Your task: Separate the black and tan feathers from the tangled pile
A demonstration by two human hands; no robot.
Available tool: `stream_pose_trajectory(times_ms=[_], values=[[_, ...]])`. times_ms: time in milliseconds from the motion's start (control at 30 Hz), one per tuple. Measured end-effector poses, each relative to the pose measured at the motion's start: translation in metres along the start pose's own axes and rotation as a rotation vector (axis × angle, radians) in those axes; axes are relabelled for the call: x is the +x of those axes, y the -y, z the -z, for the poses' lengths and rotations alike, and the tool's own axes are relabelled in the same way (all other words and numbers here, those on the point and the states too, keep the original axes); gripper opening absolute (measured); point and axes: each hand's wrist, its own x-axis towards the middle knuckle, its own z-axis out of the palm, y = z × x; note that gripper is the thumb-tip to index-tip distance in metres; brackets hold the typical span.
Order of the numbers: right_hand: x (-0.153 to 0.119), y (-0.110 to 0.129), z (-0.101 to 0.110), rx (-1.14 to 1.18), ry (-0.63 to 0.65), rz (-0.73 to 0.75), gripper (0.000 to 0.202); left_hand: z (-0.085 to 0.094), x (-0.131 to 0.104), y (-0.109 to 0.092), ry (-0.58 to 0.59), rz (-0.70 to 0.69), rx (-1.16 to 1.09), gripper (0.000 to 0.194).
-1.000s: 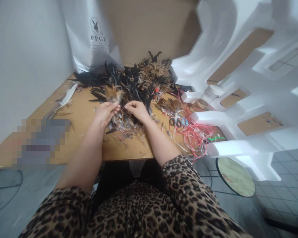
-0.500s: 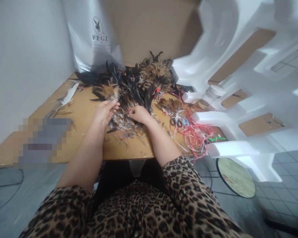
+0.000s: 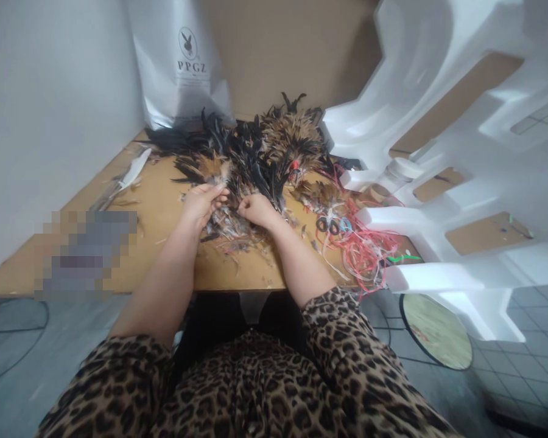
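My left hand point(image 3: 206, 204) pinches the base of a small bunch of brown and black feathers point(image 3: 206, 169), which fans out beyond the fingertips. To its right, my right hand point(image 3: 257, 210) is closed with thumb and fingertips together, over a heap of loose feathers point(image 3: 231, 225). What it holds, if anything, is too small to make out. Dark long feathers point(image 3: 258, 161) lie just beyond both hands. A thick brown feather bundle point(image 3: 296, 137) stands farther back, and a smaller brown bunch point(image 3: 317, 194) lies to the right.
On the table point(image 3: 164, 261), red and white string point(image 3: 365, 249) lies tangled beside scissors point(image 3: 327, 225) with black handles. A white feather point(image 3: 136, 169) rests at left. A silvery bag point(image 3: 187, 91) stands behind, and a large white moulded piece point(image 3: 420, 225) crowds the right side.
The view has shifted slightly, so the scene sits a little farther right. My left hand still pinches the feather bunch, and my right hand stays closed over the loose feathers.
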Motion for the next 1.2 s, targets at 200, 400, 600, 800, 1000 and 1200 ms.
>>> stream_pose_trajectory(times_ms=[200,400,600,800,1000,1200], values=[[0.004,-0.005,0.003,0.585,0.002,-0.191,0.014,0.001,0.0,0.0,-0.006,0.018,-0.024,0.014],[0.002,-0.001,0.011,0.852,0.006,-0.289,0.004,0.0,0.001,-0.001,-0.007,0.036,-0.031,0.013],[0.007,-0.008,0.008,1.023,0.045,-0.318,0.013,0.001,0.001,-0.001,-0.013,0.05,-0.021,0.015],[0.008,-0.009,0.006,1.052,0.028,-0.309,0.006,0.002,0.002,0.0,0.001,0.056,-0.033,0.015],[0.008,-0.007,0.006,1.138,-0.01,-0.279,0.014,0.0,0.0,0.0,0.017,0.072,-0.023,0.015],[0.007,-0.007,0.007,1.184,-0.014,-0.28,0.025,0.0,-0.001,-0.001,0.046,0.079,-0.022,0.016]])
